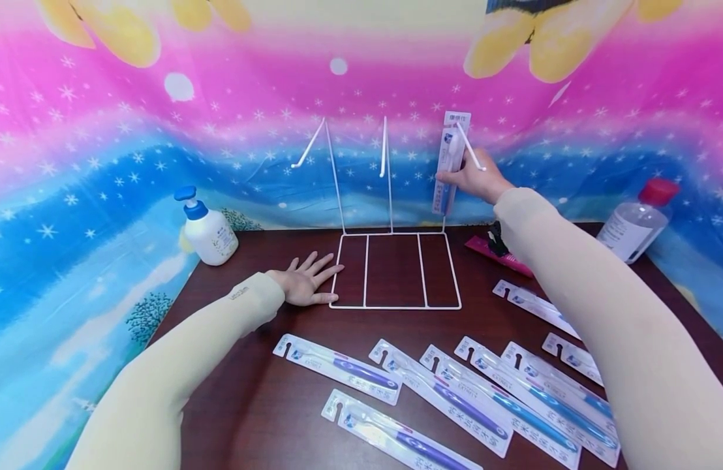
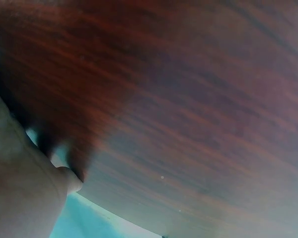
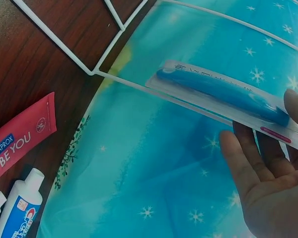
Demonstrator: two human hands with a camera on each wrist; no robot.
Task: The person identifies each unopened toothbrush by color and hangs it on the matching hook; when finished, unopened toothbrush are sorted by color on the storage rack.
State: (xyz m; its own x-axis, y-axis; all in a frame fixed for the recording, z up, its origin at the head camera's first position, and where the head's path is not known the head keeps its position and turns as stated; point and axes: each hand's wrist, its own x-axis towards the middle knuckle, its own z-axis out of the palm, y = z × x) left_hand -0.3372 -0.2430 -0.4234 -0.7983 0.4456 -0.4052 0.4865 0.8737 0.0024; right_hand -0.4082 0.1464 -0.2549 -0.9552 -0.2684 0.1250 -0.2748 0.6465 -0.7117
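Note:
A white wire display rack (image 1: 397, 307) with 3 hooks stands at the back of the dark wooden table. My right hand (image 1: 481, 177) pinches a packaged toothbrush (image 1: 448, 163) between thumb and fingers, up at the right hook (image 1: 470, 146). The pack stands nearly upright, and the hook overlaps its top. In the right wrist view, the brush's blue handle (image 3: 218, 94) shows through clear plastic. My left hand (image 1: 305, 282) rests on the table with fingers spread, thumb and fingertips at the left side of the rack's base. The left wrist view shows only part of that hand (image 2: 25, 183) and wood.
Several packaged toothbrushes (image 1: 340, 369) lie across the table's front and right. A white pump bottle (image 1: 211, 235) stands at left, a red-capped clear bottle (image 1: 634, 225) at right. Near the rack lie a red Curaprox tube (image 3: 25, 134) and a Crest tube (image 3: 20, 208). Patterned cloth hangs behind.

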